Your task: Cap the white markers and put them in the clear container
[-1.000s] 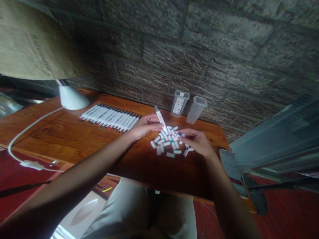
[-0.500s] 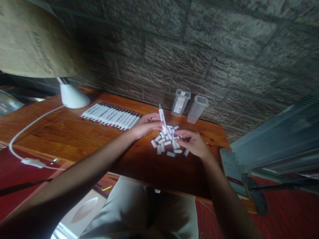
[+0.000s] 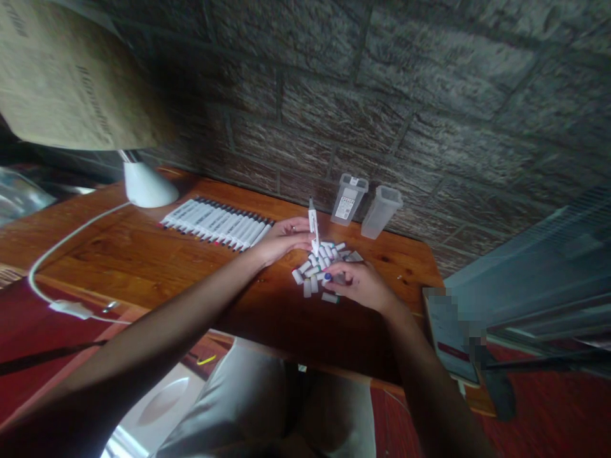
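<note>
My left hand [image 3: 285,238] is closed round a white marker [image 3: 313,224] that stands nearly upright above a pile of small white caps [image 3: 315,270] with coloured ends. My right hand [image 3: 359,285] lies over the right side of the pile, its fingers pinched on a cap with a dark blue end [image 3: 328,277]. A row of white markers [image 3: 216,224] lies side by side on the wooden table [image 3: 143,261], to the left of my left hand.
Two clear plastic containers [image 3: 347,200] [image 3: 380,211] stand against the brick wall behind the pile. A lamp with a white base [image 3: 147,184] and a white cable [image 3: 62,245] is at the left. A phone [image 3: 451,334] lies at the table's right edge.
The marker in my left hand has swung from tilted to nearly upright. My right hand has come down and nearer over the pile, with a blue-ended cap in its fingers.
</note>
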